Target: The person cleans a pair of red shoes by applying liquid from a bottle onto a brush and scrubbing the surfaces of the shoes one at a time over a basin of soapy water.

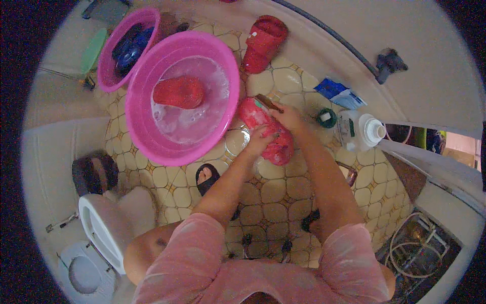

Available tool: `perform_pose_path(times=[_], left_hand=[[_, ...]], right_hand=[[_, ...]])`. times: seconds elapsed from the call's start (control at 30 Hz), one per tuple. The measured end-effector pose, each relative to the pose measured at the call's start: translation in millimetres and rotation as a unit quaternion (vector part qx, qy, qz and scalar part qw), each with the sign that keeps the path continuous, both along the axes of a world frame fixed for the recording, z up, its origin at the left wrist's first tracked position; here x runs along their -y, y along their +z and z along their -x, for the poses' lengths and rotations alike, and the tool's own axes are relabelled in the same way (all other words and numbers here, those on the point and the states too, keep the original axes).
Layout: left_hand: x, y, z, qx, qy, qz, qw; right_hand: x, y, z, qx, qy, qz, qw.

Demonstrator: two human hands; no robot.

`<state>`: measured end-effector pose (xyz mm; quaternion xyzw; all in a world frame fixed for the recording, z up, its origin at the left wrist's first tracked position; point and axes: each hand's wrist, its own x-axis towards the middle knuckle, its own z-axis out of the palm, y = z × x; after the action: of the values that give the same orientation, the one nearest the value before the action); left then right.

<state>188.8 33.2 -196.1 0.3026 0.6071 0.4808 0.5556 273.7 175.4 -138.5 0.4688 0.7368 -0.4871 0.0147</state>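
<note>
A wet red slipper (pixel 279 150) with whitish suds on it lies on the tiled floor in front of me. My left hand (pixel 260 140) is closed on its near half and holds it steady. My right hand (pixel 288 118) grips a brown scrubbing brush (pixel 268 103) against the far end of the slipper. The brush's underside is hidden. Left of my hands stands a large pink basin (pixel 183 158) of soapy water, with another red slipper (pixel 179 92) floating or resting in it. A third red slipper (pixel 265 43) lies farther off by the wall.
Behind the big basin is a smaller pink basin (pixel 105 76) with dark blue things inside. A blue packet (pixel 339 93), a dark green round lid (pixel 326 118) and a white jug (pixel 360 130) are at the right. A toilet (pixel 104 233) stands at the left.
</note>
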Motion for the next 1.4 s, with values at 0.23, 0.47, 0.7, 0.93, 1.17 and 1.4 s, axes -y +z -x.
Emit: perform_pose_path(times=[0.23,0.47,0.7,0.93,1.17,1.4], left_hand=[[-8,40,-12,0.029,0.041,0.047,0.998],[-4,2,-8,0.092,0.015,0.063,0.994],[-7,-20,-8,-0.115,-0.028,0.027,0.993],[-4,-41,12,-0.290,-0.052,0.005,0.956],[-22,95,-33,-0.473,-0.605,-0.045,0.639],[0,88,-53,-0.562,-0.493,0.070,0.660]], right_hand=[[-24,-15,35,0.047,0.105,-0.090,0.989],[7,-43,-56,-0.096,-0.011,0.044,0.994],[96,-28,-144,-0.057,-0.125,0.006,0.990],[160,-35,-164,-0.132,-0.173,-0.026,0.976],[149,-40,-187,-0.150,-0.349,0.115,0.918],[143,-31,-182,-0.092,-0.366,0.131,0.917]])
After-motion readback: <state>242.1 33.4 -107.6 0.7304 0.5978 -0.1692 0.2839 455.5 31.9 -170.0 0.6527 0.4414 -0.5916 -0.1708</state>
